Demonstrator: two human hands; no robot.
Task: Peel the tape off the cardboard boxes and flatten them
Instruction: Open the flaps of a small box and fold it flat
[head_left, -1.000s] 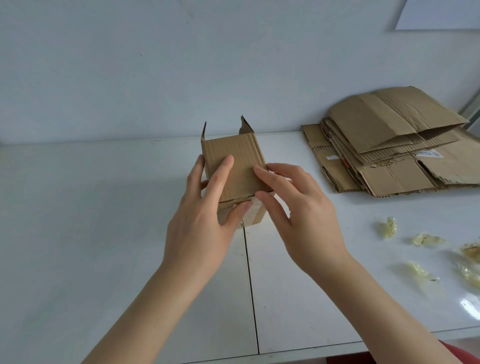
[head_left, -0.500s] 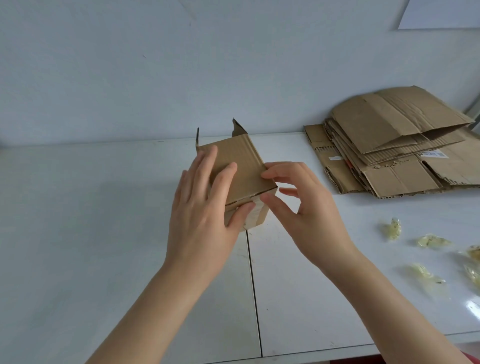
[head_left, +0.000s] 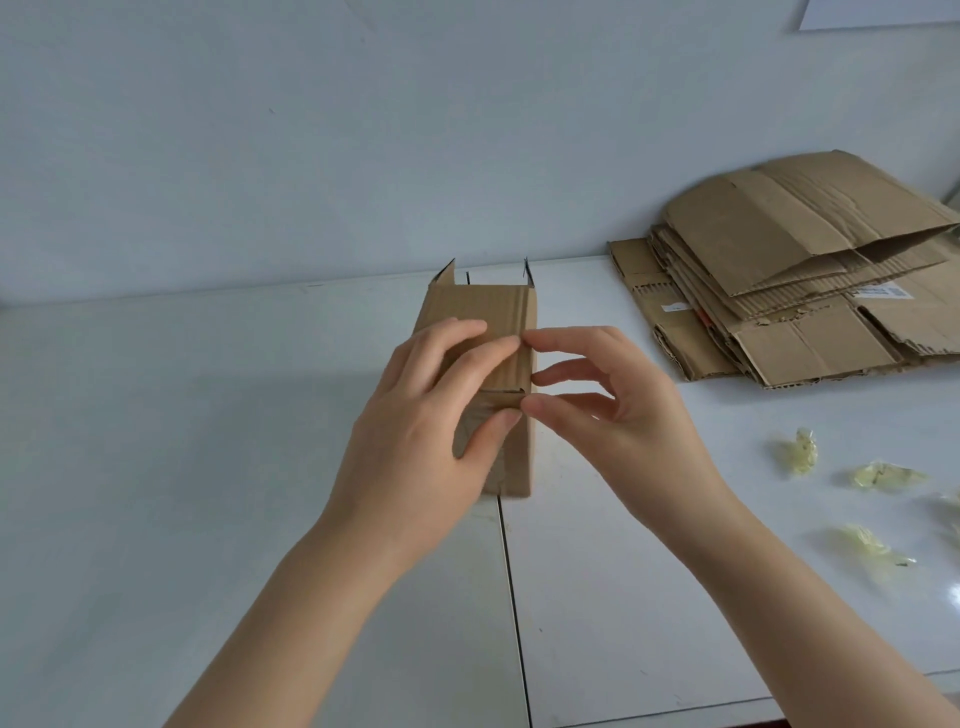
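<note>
A small brown cardboard box (head_left: 488, 312) lies on the white table (head_left: 208, 415), its far end flaps standing open. My left hand (head_left: 415, 441) grips it from the left: the fingers lie over the top face and the thumb presses the near face, where a glossy strip of tape (head_left: 475, 418) shows. My right hand (head_left: 623, 431) is at the box's right edge with curved fingers. Its index and middle fingertips touch that edge, and its thumb tip sits at the seam between the top and near faces.
A stack of flattened cardboard boxes (head_left: 779, 291) lies at the back right against the wall. Several crumpled balls of peeled tape (head_left: 883, 475) are scattered on the table at the right. A seam (head_left: 511, 597) runs down the tabletop below the box.
The box has turned from skewed to square with me and now sits lower on the table. My right hand has let go of its grip and only its fingertips reach the right edge.
</note>
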